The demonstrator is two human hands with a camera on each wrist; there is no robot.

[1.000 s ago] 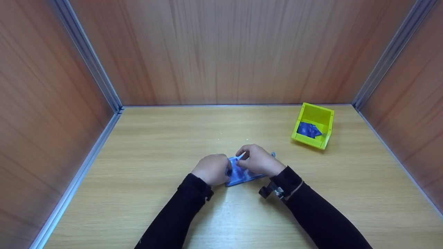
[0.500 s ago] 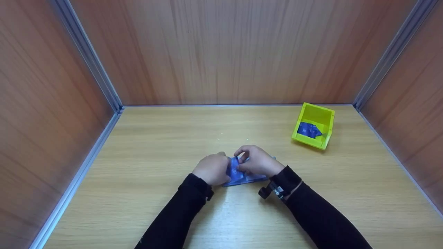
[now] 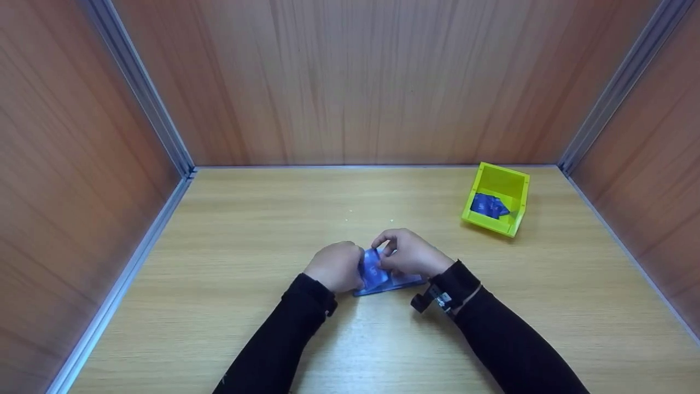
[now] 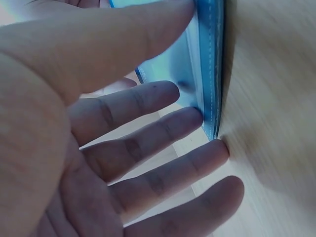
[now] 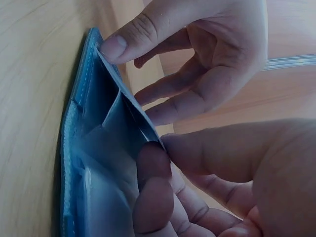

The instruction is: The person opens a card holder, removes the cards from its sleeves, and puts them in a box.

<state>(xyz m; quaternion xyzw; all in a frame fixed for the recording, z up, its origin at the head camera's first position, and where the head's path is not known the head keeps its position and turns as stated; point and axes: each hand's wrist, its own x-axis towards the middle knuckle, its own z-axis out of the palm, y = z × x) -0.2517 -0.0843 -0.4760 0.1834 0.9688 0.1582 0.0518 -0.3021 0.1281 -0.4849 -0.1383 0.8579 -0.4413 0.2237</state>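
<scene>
A blue stitched wallet (image 3: pixel 374 272) lies unfolded on the table in the head view, between both hands. My left hand (image 3: pixel 336 267) is at its left end. In the left wrist view its thumb lies on the wallet (image 4: pixel 211 69), and the other fingers reach out fairly straight beside the stitched edge. My right hand (image 3: pixel 414 255) pinches the edge of a thin inner flap between thumb and index finger. Seen from the right wrist, that flap stands away from the wallet's cover (image 5: pixel 69 143), and a pocket with a divider gapes beneath it. The hands cover parts of the wallet.
A yellow-green bin (image 3: pixel 477 220) stands at the back right with a crumpled dark-blue item (image 3: pixel 488 205) inside. Wood-grain panels (image 3: pixel 350 82) enclose the table (image 3: pixel 246 219) at the back and sides. Tiny white specks lie beyond the hands.
The wallet's inner flap has been lifted and shows deeper blue between the hands. A small light-blue end beyond my right hand has gone out of sight. Both hands have barely shifted.
</scene>
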